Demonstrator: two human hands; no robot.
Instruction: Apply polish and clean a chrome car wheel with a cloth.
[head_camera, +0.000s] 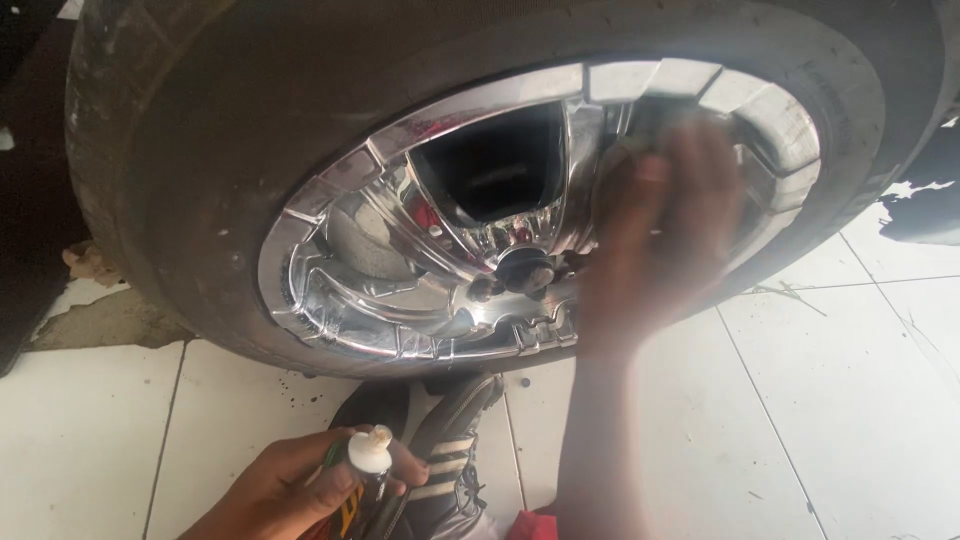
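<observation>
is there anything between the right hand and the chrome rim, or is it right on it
Nothing visible stands between them apart from a pale, blurred pad or cloth under the fingers. The right hand is pressed against the chrome wheel rim at its right side. The left hand holds a small white-capped tube low, away from the wheel.

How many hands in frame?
2. The right hand, blurred, is on the chrome wheel rim. The left hand, bottom centre, holds a white-capped tube. No other person's hands are visible.
</observation>
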